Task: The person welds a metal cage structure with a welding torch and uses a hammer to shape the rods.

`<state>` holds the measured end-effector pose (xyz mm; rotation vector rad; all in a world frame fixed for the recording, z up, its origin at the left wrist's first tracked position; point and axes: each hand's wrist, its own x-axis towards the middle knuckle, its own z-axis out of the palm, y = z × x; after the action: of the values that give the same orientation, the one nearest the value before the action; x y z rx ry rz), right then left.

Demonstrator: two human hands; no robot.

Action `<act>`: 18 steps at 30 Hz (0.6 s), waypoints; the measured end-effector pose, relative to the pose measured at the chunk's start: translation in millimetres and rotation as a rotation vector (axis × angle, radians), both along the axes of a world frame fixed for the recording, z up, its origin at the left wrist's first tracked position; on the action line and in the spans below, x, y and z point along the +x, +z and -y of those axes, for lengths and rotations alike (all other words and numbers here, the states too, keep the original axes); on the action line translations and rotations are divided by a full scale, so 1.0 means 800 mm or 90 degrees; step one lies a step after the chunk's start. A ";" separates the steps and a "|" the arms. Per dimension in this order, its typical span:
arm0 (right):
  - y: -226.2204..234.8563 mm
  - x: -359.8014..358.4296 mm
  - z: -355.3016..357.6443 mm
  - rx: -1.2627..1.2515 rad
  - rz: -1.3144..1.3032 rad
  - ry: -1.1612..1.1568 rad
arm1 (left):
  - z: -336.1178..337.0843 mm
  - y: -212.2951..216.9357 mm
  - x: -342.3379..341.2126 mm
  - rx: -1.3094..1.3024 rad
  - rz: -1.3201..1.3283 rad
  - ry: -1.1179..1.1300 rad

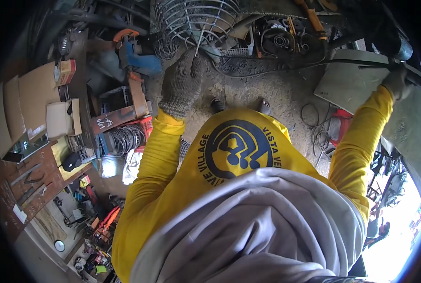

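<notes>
The left hand (181, 85), in a grey knitted glove, reaches toward the round wire fan guard (196, 19) at the far centre, fingertips touching its lower wires; whether it grips them cannot be told. The right hand (395, 82), also gloved, is clenched around a thin dark metal rod (357, 63) lying across a flat grey metal sheet (352, 87) at the far right. A blue power tool (137, 54) sits left of the guard.
</notes>
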<state>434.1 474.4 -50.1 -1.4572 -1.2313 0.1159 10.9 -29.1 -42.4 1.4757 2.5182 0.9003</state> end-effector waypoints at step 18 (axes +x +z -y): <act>-0.044 -0.127 0.427 -0.278 -0.552 0.748 | -0.002 -0.007 -0.005 0.005 -0.030 0.004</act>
<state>332.5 132.5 -85.7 -0.6475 -1.1627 1.6916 7.2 -27.3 -48.3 1.5098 2.5555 0.8885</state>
